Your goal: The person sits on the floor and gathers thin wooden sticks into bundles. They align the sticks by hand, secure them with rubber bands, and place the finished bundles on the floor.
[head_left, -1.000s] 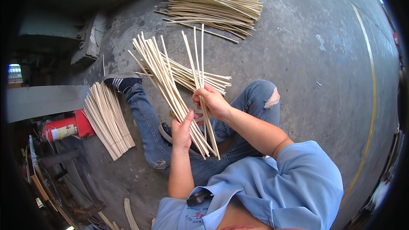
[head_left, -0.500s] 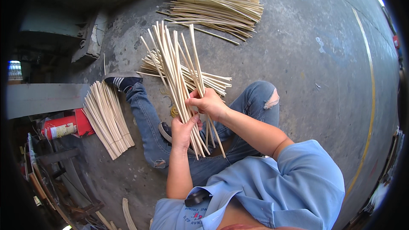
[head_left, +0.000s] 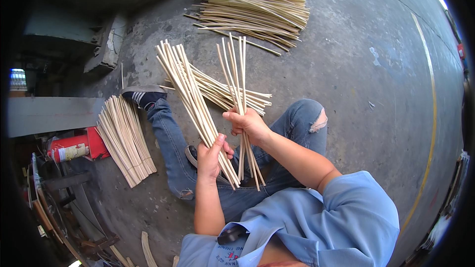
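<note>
Clasping a bundle of thin wooden rods (head_left: 187, 89) over the jeans (head_left: 170, 136), the left hand (head_left: 210, 158) has a closed grip; the right hand (head_left: 251, 125) grips a smaller bunch (head_left: 237, 76) alongside. Probably light, stiff and smooth, they're best held around the middle.

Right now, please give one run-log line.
left hand: holds thicker stick bundle; right hand: holds thinner stick bundle; stick pile: on floor

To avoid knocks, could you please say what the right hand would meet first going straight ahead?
Probably the bundle of sticks held in the left hand, though depth is unclear.
</note>
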`<state>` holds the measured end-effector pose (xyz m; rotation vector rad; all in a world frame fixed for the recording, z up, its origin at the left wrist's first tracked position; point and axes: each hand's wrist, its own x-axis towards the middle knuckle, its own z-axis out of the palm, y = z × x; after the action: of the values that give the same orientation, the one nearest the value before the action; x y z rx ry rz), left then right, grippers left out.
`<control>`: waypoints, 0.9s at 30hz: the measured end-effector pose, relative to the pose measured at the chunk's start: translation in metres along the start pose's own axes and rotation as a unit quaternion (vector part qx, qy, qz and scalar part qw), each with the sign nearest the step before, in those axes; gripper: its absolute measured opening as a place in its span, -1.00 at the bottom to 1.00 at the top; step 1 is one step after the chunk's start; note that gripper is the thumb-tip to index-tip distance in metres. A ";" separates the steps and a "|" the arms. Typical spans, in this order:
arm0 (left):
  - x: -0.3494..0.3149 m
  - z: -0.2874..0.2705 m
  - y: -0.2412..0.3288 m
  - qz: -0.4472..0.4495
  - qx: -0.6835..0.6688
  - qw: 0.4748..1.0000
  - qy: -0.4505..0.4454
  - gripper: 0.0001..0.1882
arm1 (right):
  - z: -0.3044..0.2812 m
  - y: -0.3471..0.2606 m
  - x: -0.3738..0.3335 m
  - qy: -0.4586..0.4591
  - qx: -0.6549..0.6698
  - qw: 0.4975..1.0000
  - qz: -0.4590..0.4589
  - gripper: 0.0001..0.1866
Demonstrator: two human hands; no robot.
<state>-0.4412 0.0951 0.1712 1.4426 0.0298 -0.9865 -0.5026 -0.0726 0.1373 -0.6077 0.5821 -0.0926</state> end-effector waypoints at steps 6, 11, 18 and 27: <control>-0.003 0.005 -0.001 -0.027 0.033 0.997 -0.071 -0.77 | 0.004 -0.003 -0.001 -0.033 -0.031 0.999 0.026 -0.69; 0.000 0.006 -0.005 -0.032 0.037 0.996 -0.079 -0.73 | 0.002 0.001 0.001 -0.007 -0.032 0.999 0.010 -0.76; 0.008 -0.002 -0.013 -0.004 -0.021 1.000 -0.011 -0.79 | 0.002 0.009 0.006 0.052 0.010 0.999 -0.008 -0.92; 0.004 -0.003 -0.007 -0.024 0.011 0.998 -0.061 -0.63 | -0.006 0.002 0.002 -0.021 0.047 0.996 0.066 -0.69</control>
<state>-0.4410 0.0971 0.1631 1.4057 -0.0362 -1.1153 -0.5049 -0.0742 0.1311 -0.4765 0.5719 0.0178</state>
